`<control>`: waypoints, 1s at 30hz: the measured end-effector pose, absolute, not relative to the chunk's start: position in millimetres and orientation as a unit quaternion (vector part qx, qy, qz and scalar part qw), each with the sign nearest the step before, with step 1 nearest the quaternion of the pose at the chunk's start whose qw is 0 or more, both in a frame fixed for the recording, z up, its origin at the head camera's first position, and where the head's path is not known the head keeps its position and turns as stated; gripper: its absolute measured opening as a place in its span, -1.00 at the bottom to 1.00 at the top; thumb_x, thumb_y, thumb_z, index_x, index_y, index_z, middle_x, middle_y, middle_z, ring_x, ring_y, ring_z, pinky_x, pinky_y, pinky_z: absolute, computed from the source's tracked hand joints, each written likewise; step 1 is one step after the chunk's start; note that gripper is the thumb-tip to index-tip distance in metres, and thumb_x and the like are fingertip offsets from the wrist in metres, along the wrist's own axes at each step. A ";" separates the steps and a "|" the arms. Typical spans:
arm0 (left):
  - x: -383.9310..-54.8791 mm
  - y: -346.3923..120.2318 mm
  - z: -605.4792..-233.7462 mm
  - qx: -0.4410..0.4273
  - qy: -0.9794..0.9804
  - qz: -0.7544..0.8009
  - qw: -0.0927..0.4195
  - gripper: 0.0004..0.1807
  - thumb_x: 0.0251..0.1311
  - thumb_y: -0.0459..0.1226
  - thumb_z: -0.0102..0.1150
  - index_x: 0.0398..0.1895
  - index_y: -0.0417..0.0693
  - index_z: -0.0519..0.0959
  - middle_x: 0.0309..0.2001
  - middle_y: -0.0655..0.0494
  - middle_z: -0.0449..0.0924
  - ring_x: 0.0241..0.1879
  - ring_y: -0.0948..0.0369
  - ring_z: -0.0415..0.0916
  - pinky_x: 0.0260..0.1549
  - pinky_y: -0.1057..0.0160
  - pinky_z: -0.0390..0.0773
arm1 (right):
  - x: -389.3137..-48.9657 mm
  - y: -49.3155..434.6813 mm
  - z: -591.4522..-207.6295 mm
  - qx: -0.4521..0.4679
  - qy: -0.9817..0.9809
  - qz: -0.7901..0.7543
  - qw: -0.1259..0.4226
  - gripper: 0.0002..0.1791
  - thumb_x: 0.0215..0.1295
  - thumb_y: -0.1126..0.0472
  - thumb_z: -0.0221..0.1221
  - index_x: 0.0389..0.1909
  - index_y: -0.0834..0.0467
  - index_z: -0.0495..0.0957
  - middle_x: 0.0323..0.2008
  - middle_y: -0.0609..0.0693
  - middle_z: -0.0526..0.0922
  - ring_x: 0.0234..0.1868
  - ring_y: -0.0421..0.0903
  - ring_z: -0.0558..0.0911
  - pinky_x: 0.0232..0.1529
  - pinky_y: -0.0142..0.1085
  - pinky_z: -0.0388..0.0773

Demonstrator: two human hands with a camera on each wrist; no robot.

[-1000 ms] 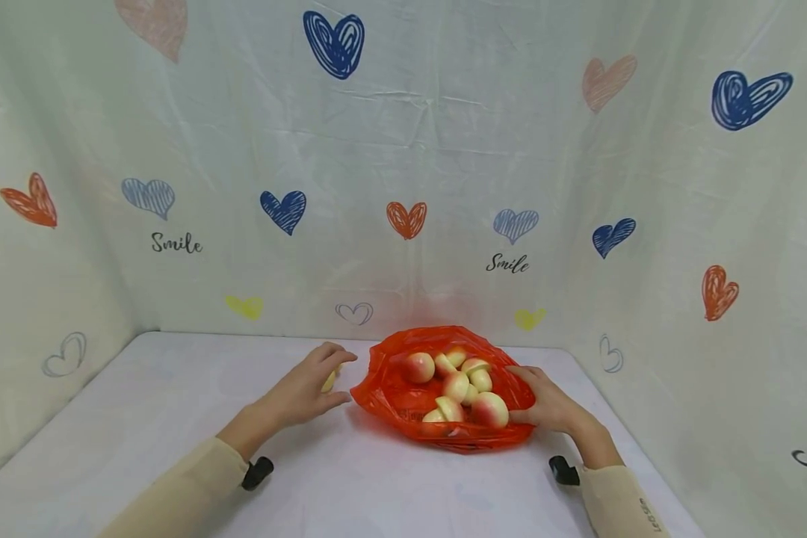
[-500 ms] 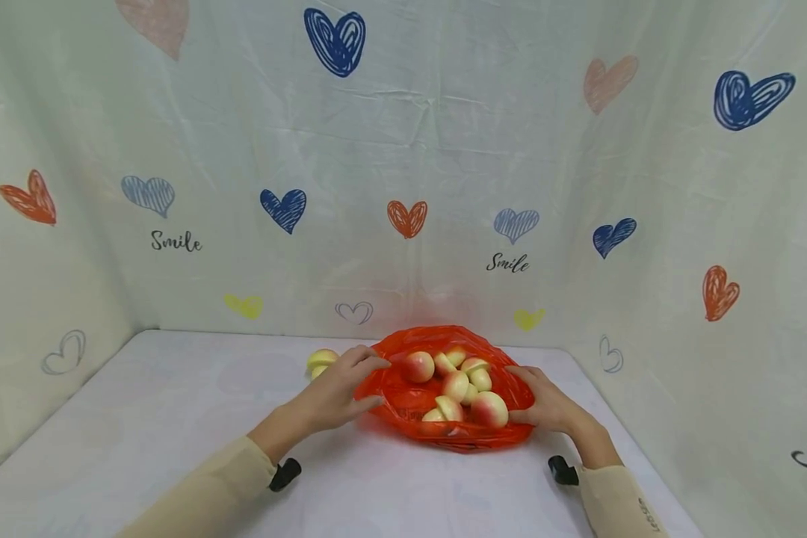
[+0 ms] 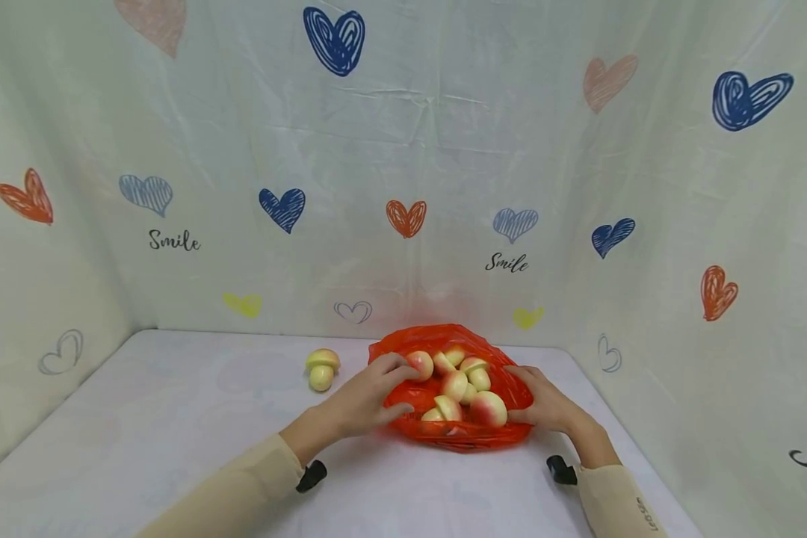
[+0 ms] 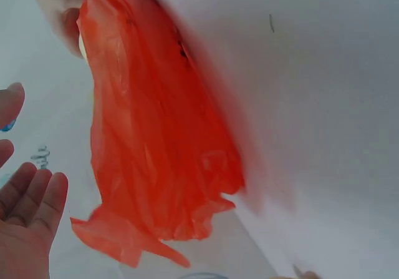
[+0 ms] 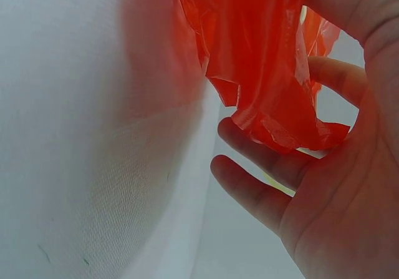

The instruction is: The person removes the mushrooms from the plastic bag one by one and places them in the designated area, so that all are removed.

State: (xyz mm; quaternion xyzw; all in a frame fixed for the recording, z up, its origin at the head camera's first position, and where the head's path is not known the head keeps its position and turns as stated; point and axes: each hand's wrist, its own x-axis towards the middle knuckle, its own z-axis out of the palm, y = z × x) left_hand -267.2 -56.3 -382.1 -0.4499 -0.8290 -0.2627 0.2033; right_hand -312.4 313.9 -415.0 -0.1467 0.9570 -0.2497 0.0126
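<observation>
A red plastic bag point(image 3: 403, 432) lies on the table with its mouth toward me, holding several toy mushrooms point(image 3: 489, 409) with pink and cream caps. My left hand point(image 3: 366, 396) reaches over the bag's left side, fingers spread and holding nothing, near a round pink cap point(image 3: 420, 365). In the left wrist view the left fingers point(image 4: 32, 199) stand apart from the bag point(image 4: 149, 129). On the right, my right hand point(image 3: 548, 400) grips the bag's edge, thumb on one side and fingers on the other; the right wrist view shows the plastic point(image 5: 262, 60) between them.
One toy mushroom point(image 3: 321, 368) with a yellow-green cap stands alone on the white table point(image 3: 195, 418), left of the bag. Behind the table hangs a pale curtain point(image 3: 350, 149) printed with hearts. Curtain also closes in both sides.
My left hand has let go of the yellow-green mushroom, left it standing on the table and moved right over the bag. My right hand has stayed on the bag's edge.
</observation>
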 end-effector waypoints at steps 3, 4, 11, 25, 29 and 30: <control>-269.0 -49.9 -383.6 -0.451 -0.830 -0.265 0.195 -0.57 0.12 -0.19 0.33 0.08 0.05 0.48 0.05 0.14 0.37 0.08 0.25 0.33 0.07 0.29 0.45 | -311.9 314.1 -415.0 -0.150 0.957 -0.248 0.014 -0.03 -0.06 -0.12 0.40 0.39 0.03 0.21 0.31 0.21 0.17 0.24 0.24 0.30 0.05 0.17 0.44; -269.7 -47.6 -384.3 -0.451 -0.830 -0.265 0.192 -0.57 0.13 -0.19 0.32 0.07 0.04 0.48 0.06 0.13 0.37 0.09 0.24 0.33 0.08 0.29 0.45 | -311.7 314.2 -415.0 -0.149 0.957 -0.247 0.015 -0.03 -0.07 -0.12 0.40 0.39 0.03 0.21 0.31 0.21 0.17 0.23 0.24 0.30 0.05 0.16 0.44; -272.5 -32.1 -389.5 -0.442 -0.846 -0.261 0.145 -0.57 0.15 -0.15 0.31 0.07 0.05 0.45 -0.01 0.19 0.33 0.01 0.26 0.33 0.04 0.34 0.44 | -310.0 315.4 -414.8 -0.154 0.956 -0.248 0.012 -0.04 -0.07 -0.10 0.41 0.37 0.06 0.23 0.31 0.22 0.17 0.23 0.24 0.29 0.02 0.17 0.46; -274.3 -13.1 -394.4 -0.415 -0.869 -0.254 0.090 -0.50 0.20 -0.10 0.25 0.19 0.01 0.43 -0.01 0.13 0.31 -0.06 0.29 0.28 -0.06 0.43 0.43 | -309.5 316.5 -414.3 -0.160 0.956 -0.247 0.013 -0.05 -0.04 -0.08 0.40 0.38 0.06 0.21 0.30 0.23 0.18 0.21 0.24 0.31 0.04 0.17 0.45; -277.1 -11.4 -396.3 -0.402 -0.875 -0.258 0.075 -0.49 0.20 -0.08 0.25 0.20 0.04 0.44 0.00 0.16 0.30 -0.03 0.29 0.28 -0.05 0.41 0.44 | -311.9 314.8 -415.1 -0.156 0.956 -0.248 0.016 -0.06 -0.05 -0.07 0.40 0.38 0.05 0.21 0.30 0.22 0.18 0.20 0.23 0.31 0.02 0.16 0.47; -277.8 -11.1 -396.6 -0.399 -0.877 -0.257 0.072 -0.49 0.20 -0.07 0.25 0.20 0.05 0.44 0.01 0.17 0.30 -0.02 0.29 0.28 -0.05 0.40 0.44 | -312.3 314.3 -415.3 -0.154 0.956 -0.248 0.015 -0.06 -0.04 -0.06 0.40 0.38 0.05 0.21 0.30 0.21 0.18 0.20 0.22 0.31 0.03 0.15 0.47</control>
